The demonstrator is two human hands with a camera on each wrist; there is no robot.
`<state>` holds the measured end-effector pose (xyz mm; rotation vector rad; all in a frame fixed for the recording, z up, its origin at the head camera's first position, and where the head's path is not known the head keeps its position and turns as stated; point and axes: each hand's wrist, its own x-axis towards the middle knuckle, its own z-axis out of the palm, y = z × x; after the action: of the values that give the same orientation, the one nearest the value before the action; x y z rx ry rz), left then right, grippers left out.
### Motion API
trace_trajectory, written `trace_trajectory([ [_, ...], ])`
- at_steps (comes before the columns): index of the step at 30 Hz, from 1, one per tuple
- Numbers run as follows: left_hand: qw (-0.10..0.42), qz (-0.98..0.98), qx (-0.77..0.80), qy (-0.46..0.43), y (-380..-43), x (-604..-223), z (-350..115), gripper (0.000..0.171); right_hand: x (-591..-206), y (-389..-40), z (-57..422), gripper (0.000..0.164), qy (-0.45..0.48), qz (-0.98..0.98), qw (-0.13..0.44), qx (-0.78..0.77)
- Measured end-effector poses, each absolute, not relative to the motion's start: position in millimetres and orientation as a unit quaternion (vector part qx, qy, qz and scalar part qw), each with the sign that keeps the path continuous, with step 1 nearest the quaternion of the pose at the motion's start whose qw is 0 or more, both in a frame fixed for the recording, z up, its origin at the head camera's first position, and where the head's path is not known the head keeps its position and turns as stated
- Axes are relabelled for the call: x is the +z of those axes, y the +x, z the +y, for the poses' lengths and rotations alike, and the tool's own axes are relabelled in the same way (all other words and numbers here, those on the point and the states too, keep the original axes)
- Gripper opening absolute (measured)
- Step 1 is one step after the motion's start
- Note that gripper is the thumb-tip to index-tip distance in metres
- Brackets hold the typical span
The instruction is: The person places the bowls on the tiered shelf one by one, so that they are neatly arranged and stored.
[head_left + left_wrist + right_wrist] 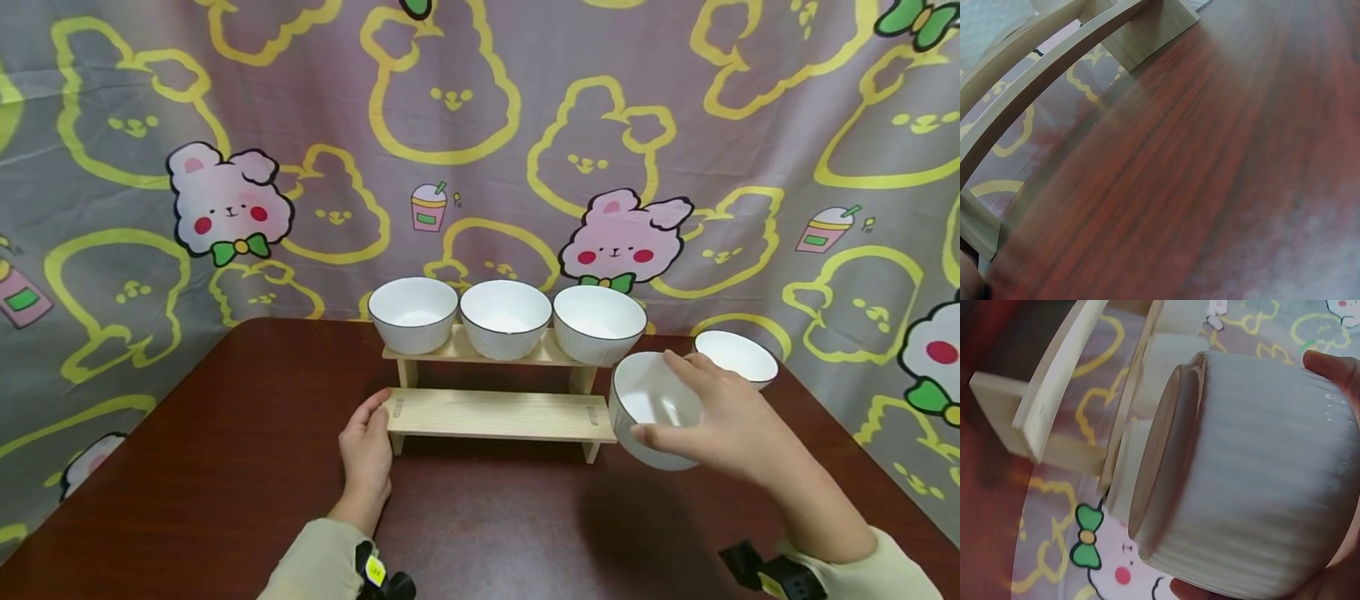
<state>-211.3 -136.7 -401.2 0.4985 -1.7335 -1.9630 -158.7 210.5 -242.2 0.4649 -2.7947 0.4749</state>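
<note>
In the head view, a pale two-tier wooden stand [498, 415] stands on the table. My left hand [365, 450] holds the left end of its lower shelf; only a fingertip shows in the left wrist view's corner. Three white bowls with dark rims line the upper tier: left [414, 312], middle [506, 317] and right [600, 321]. My right hand [731, 417] grips another white bowl [1260, 475], thumb and fingers spread across it. This bowl is raised over the table, slightly tilted, just right of the lower shelf. Its ribbed side fills much of the right wrist view.
One more white bowl [735, 357] sits at the back right, partly hidden behind my right hand. The dark red-brown table [180, 467] extends around the stand. A patterned cloth [465, 108] with cartoon rabbits hangs close behind the table.
</note>
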Motion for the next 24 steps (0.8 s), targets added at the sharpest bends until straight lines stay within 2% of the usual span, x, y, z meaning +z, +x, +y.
trace_trajectory([
  [17, 0.231, -0.640, -0.709, 0.185, -210.8, -400.0, -137.4, 0.031, -243.0, -157.4, 169.6, 0.084, 0.234, -0.943, 0.131, 0.198],
  [24, 0.232, -0.639, -0.711, 0.179, -210.9, -400.9, -137.7, 0.031, -249.0, -161.1, 147.4, 0.086, 0.230, -0.945, 0.119, 0.200],
])
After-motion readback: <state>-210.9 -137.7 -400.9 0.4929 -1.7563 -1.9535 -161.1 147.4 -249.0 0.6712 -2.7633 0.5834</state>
